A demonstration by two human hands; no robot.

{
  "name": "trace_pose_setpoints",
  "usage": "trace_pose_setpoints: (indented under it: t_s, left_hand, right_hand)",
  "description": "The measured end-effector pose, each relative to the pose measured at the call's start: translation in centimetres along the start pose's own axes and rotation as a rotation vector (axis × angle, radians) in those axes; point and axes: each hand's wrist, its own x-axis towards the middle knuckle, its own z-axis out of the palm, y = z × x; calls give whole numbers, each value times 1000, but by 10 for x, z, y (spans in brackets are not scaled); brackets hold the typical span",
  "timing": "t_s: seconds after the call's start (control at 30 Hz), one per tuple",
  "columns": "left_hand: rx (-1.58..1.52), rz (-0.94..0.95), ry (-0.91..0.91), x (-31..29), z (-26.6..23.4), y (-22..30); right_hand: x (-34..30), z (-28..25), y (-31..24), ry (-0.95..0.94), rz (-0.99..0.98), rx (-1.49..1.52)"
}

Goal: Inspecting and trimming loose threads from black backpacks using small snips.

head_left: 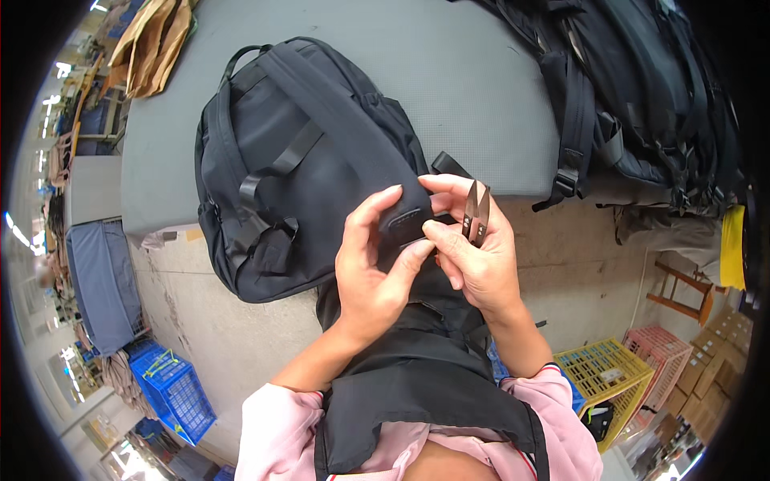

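Note:
A black backpack (305, 160) lies on its front on a grey table (481, 88), straps up, hanging over the near edge. My left hand (373, 268) pinches the lower end of one shoulder strap (337, 108) between thumb and fingers. My right hand (477, 256) grips the same strap end from the right and also holds small metal thread snips (476, 212), blades pointing up beside the fingers.
A pile of more black backpacks (634, 96) fills the table's right end. Brown paper pieces (152, 44) lie at the far left corner. Below on the concrete floor stand a blue crate (172, 393), yellow and pink crates (618, 369), a wooden stool (682, 293).

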Motion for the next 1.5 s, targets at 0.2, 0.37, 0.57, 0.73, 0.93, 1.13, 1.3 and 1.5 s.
trace_pose_setpoints:
  t_s: [0.2, 0.37, 0.57, 0.73, 0.93, 1.13, 1.3, 1.5]
  left_hand:
    - [-109, -160, -65, 2, -7, 8]
    - [-63, -176, -76, 1, -14, 7]
    - [91, -173, -79, -2, -21, -1]
    - [617, 109, -102, 3, -13, 3]
    - [189, -89, -105, 5, -19, -2]
    - [-303, -344, -116, 3, -23, 4]
    - [-267, -346, -116, 3, -22, 2]
    - [-239, -324, -125, 2, -21, 2]
  right_hand:
    - [8, -8, 0, -30, -283, -477]
    - [15, -10, 10, -31, -359, -455]
    - [18, -6, 16, -4, -421, -542]
    - [8, -2, 20, 66, -533, -662]
    - [-25, -15, 13, 136, -441, -701]
    - [-17, -23, 25, 176, -545, -859]
    - [-6, -19, 19, 118, -682, -983]
    - [-4, -22, 23, 138, -847, -1221]
